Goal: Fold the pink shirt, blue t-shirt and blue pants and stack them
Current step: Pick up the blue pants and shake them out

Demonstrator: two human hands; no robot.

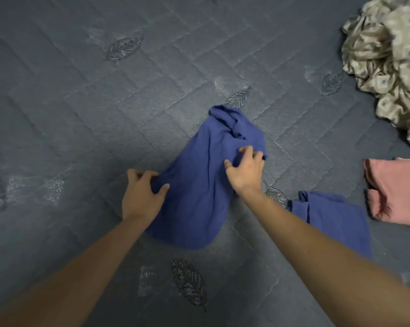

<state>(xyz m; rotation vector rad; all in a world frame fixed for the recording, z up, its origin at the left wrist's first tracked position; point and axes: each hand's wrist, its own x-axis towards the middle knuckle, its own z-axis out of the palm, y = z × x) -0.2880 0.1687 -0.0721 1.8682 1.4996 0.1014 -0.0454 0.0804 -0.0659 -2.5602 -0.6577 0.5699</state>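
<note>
We see a grey quilted mattress (86, 109) stitched with leaves, and a crumpled beige patterned satin cloth (388, 57) at its far right.

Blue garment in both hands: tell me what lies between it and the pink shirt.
The second blue garment lies on the bed between the held blue garment and the folded pink shirt, partly under the right forearm. Nothing else visible intervenes.

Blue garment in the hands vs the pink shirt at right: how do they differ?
The blue garment is bunched and unfolded; the pink shirt lies folded flat. The left hand and right hand both grip the blue garment; nothing touches the pink shirt. Both rest on the grey quilted bedcover.
</note>
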